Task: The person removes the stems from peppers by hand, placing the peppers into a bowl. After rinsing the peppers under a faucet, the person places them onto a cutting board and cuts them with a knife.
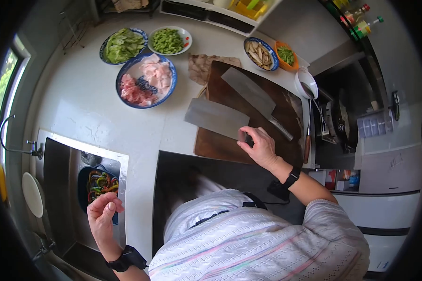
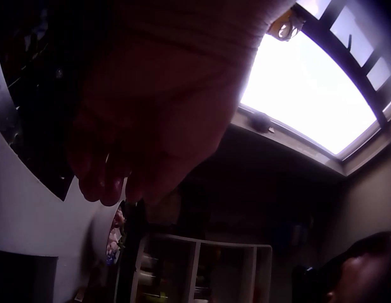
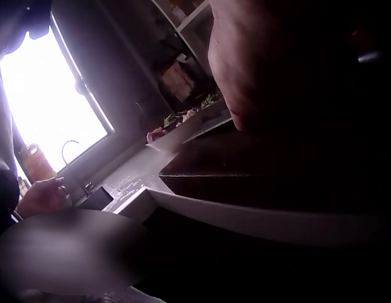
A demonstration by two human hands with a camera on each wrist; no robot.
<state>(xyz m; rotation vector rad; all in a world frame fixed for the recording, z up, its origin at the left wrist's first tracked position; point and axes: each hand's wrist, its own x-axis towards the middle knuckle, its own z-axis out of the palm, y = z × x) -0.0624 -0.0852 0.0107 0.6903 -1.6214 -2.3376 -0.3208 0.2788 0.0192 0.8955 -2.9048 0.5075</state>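
The right hand [image 1: 260,147] has its thumb and fingers curled round the handle end of a wide cleaver [image 1: 215,117], whose blade extends left over the edge of a dark wooden board [image 1: 220,145]. Another cleaver [image 1: 251,91] lies on that board, its metal handle toward the lower right. Above the sink rim [image 1: 124,173], the left hand [image 1: 103,220] hovers with loosely bent fingers and nothing visible in it. In the left wrist view the left hand [image 2: 157,113] is dark, fingers hanging. The right hand [image 3: 243,63] fills the upper right wrist view; its grip is hidden there.
A blue-rimmed plate of raw meat [image 1: 143,100] stands left of the board, with greens [image 1: 124,45] and chopped green pieces [image 1: 168,41] behind. At the back right are a plate of pale slices [image 1: 259,54] and an orange bowl [image 1: 286,65]. A blue basket [image 1: 82,187] sits in the sink.
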